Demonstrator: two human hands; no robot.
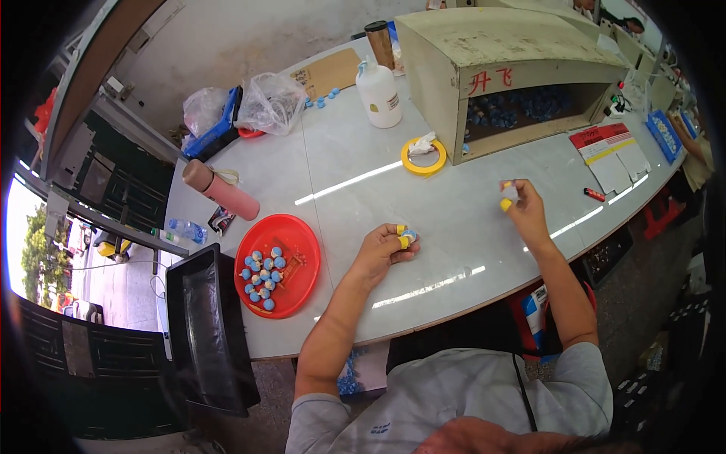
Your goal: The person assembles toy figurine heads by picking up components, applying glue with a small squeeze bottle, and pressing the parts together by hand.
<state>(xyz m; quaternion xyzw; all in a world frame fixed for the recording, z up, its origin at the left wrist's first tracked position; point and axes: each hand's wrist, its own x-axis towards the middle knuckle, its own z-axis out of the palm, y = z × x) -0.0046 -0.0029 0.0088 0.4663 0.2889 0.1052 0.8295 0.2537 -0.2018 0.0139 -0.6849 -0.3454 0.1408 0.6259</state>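
My left hand (383, 246), with yellow wraps on its fingertips, pinches a small blue-and-white round piece (410, 235) above the grey tabletop (355, 272). Off to the right, my raised right hand (527, 210) also has yellow on its fingertips. Between its fingers is a small whitish wad (510, 192), perhaps cloth or tissue. Left of my left hand lies a red round plate (304, 234) that holds several small blue balls (262, 277) with pale parts. The balls look similar in colour to the piece in my left hand.
A beige box-like housing (431, 83) with many blue pieces inside stands at the back. Before it lies a yellow tape roll (412, 164). A white bottle (378, 98), pink flask (234, 198), plastic bags (271, 106), red marker (594, 194) and black bin (181, 295) stand around.
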